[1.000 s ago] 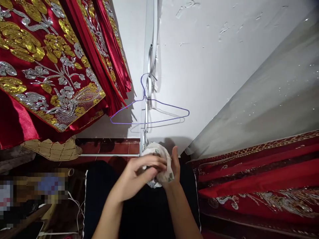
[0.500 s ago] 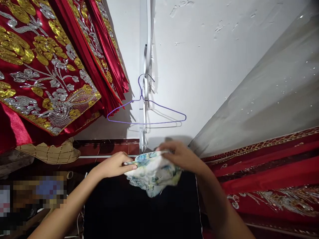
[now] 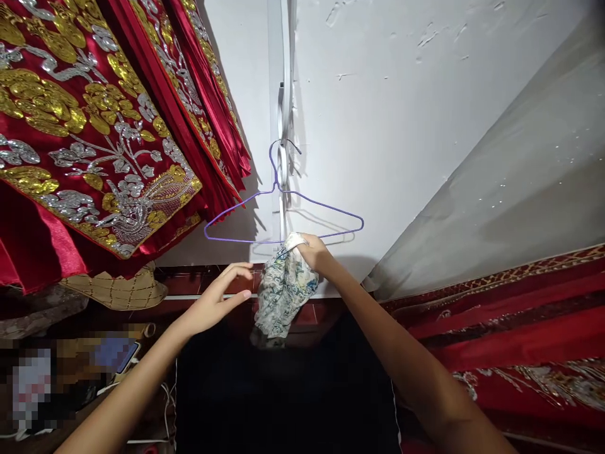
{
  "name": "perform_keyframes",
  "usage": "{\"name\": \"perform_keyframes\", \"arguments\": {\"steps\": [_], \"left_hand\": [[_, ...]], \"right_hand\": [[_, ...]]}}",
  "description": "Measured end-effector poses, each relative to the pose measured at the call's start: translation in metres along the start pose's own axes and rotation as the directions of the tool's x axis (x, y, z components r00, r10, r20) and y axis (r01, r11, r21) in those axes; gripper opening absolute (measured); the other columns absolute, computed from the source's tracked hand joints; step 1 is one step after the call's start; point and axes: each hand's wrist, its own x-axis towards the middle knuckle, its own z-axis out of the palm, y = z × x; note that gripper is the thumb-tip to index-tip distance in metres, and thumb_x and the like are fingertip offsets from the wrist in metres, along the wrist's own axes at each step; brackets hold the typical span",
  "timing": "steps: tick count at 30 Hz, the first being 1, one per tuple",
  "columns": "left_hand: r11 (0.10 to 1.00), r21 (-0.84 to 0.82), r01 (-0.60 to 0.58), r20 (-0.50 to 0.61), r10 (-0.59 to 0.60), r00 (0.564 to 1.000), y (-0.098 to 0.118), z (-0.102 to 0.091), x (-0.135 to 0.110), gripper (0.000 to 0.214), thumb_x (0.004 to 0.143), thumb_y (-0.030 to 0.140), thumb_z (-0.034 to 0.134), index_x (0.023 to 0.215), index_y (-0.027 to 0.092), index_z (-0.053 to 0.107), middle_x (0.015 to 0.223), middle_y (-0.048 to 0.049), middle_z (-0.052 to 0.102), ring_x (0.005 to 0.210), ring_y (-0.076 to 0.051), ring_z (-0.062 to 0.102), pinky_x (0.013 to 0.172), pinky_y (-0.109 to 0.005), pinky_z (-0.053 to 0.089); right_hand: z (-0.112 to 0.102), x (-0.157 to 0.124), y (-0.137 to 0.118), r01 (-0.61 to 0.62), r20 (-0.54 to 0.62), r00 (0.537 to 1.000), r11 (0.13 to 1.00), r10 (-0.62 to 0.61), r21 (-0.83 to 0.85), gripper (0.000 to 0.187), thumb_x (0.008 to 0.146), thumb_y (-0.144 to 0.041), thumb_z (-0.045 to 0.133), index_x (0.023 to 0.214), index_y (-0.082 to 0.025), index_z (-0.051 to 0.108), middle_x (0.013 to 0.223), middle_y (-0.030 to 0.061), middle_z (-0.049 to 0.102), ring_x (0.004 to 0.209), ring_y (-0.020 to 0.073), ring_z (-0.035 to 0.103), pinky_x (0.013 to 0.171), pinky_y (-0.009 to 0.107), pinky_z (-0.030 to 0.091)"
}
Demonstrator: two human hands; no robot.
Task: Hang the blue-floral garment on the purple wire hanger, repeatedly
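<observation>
My right hand is closed on the pale upper edge of a patterned cloth, which dangles near the middle of my view. My left hand sits at nine o'clock from it, thumb and fingers parted around nothing. I judge the step in hand to be holding up and straightening the cloth; the next move seems to call for a light left-hand pinch on a loose edge. The cloth looks thin and limp, white with blue-green print, bunched in creases, its lower end blurred. At twelve o'clock from it hangs a slender purple hanger, a flattened triangle; whether they touch, I can't tell. Toward ten o'clock is glossy red fabric crusted with gold and silver embroidery.
</observation>
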Motion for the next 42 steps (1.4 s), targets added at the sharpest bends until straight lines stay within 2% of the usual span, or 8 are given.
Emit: {"name": "perform_keyframes", "arguments": {"steps": [6, 13, 19, 25, 33, 35, 38, 42], "left_hand": [[0.998, -0.025, -0.054, -0.025, 0.053, 0.998, -0.032, 0.052, 0.039, 0.073, 0.085, 0.034, 0.072, 0.151, 0.029, 0.040, 0.156, -0.0119, 0.040, 0.144, -0.030, 0.037, 0.117, -0.044, 0.030], [0.981, 0.196, 0.009, 0.222, -0.053, 0.974, -0.059, 0.071, 0.044, 0.017, 0.087, 0.019, 0.051, 0.088, 0.020, 0.068, 0.080, -0.0028, 0.069, 0.076, -0.023, 0.065, 0.076, -0.031, 0.048], [0.941, 0.326, 0.091, 0.188, -0.159, 0.969, -0.064, 0.004, 0.009, 0.020, 0.076, 0.010, 0.047, 0.072, 0.019, 0.064, 0.081, -0.0055, 0.069, 0.080, -0.023, 0.066, 0.079, -0.032, 0.048], [0.871, 0.481, -0.102, -0.007, 0.120, 0.993, 0.008, -0.079, 0.022, 0.026, 0.092, 0.019, 0.042, 0.099, 0.018, 0.066, 0.138, -0.0099, 0.056, 0.127, -0.027, 0.053, 0.110, -0.038, 0.037], [0.935, 0.305, -0.180, -0.255, 0.262, 0.931, 0.046, -0.055, 0.075, 0.040, 0.083, 0.013, 0.049, 0.119, 0.019, 0.063, 0.108, -0.0047, 0.070, 0.102, -0.020, 0.065, 0.092, -0.032, 0.048], [0.954, 0.254, -0.156, -0.294, 0.230, 0.928, 0.041, -0.055, 0.081, 0.037, 0.080, 0.014, 0.050, 0.111, 0.018, 0.069, 0.098, -0.0041, 0.073, 0.091, -0.020, 0.067, 0.082, -0.030, 0.051], [0.988, 0.116, -0.102, -0.392, 0.140, 0.909, 0.039, -0.062, 0.087, 0.029, 0.074, 0.016, 0.055, 0.095, 0.017, 0.076, 0.080, -0.0031, 0.072, 0.070, -0.017, 0.064, 0.063, -0.027, 0.049], [0.998, 0.024, -0.050, -0.382, 0.056, 0.923, 0.049, -0.079, 0.097, 0.022, 0.068, 0.016, 0.059, 0.081, 0.017, 0.077, 0.069, -0.0030, 0.069, 0.061, -0.017, 0.060, 0.057, -0.028, 0.047]], "right_hand": [[-0.008, -0.019, -0.017, 0.054, 0.079, 0.996, 0.997, -0.049, -0.060, 0.014, 0.077, -0.025, 0.047, 0.071, -0.020, 0.058, 0.073, 0.0005, 0.059, 0.074, 0.0176, 0.048, 0.069, 0.027, 0.037], [-0.035, -0.027, -0.010, -0.019, -0.055, 0.998, 0.976, 0.007, -0.215, 0.015, 0.074, -0.025, 0.043, 0.061, -0.023, 0.036, 0.060, -0.0033, 0.039, 0.060, 0.0144, 0.031, 0.057, 0.028, 0.026], [-0.047, -0.032, -0.012, -0.006, -0.166, 0.982, 0.859, -0.092, -0.511, 0.024, 0.074, -0.028, 0.047, 0.057, -0.023, 0.030, 0.056, -0.0032, 0.031, 0.060, 0.0142, 0.025, 0.055, 0.029, 0.020], [-0.035, -0.027, -0.014, -0.149, -0.262, 0.964, 0.891, 0.036, -0.429, 0.036, 0.072, -0.036, 0.058, 0.057, -0.023, 0.027, 0.060, -0.0040, 0.023, 0.062, 0.0128, 0.020, 0.052, 0.027, 0.018], [-0.032, -0.054, -0.018, 0.222, 0.043, 0.975, 0.934, -0.219, -0.281, 0.016, 0.078, -0.024, 0.050, 0.063, -0.020, 0.054, 0.076, 0.0016, 0.059, 0.064, 0.0142, 0.048, 0.060, 0.026, 0.038], [-0.048, -0.062, -0.024, 0.205, -0.130, 0.957, 0.918, -0.261, -0.338, 0.009, 0.077, -0.024, 0.057, 0.078, -0.021, 0.065, 0.090, 0.0046, 0.066, 0.072, 0.0168, 0.056, 0.065, 0.028, 0.043], [-0.086, -0.062, -0.032, 0.097, -0.421, 0.881, 0.953, -0.217, -0.288, 0.045, 0.072, -0.023, 0.064, 0.118, -0.022, 0.064, 0.079, 0.0020, 0.065, 0.066, 0.0178, 0.057, 0.060, 0.029, 0.045], [-0.145, -0.046, -0.045, -0.075, -0.184, 0.982, 0.985, 0.046, -0.153, 0.037, 0.067, -0.027, 0.076, 0.102, -0.019, 0.072, 0.070, 0.0016, 0.066, 0.060, 0.0165, 0.056, 0.053, 0.028, 0.042]]}}
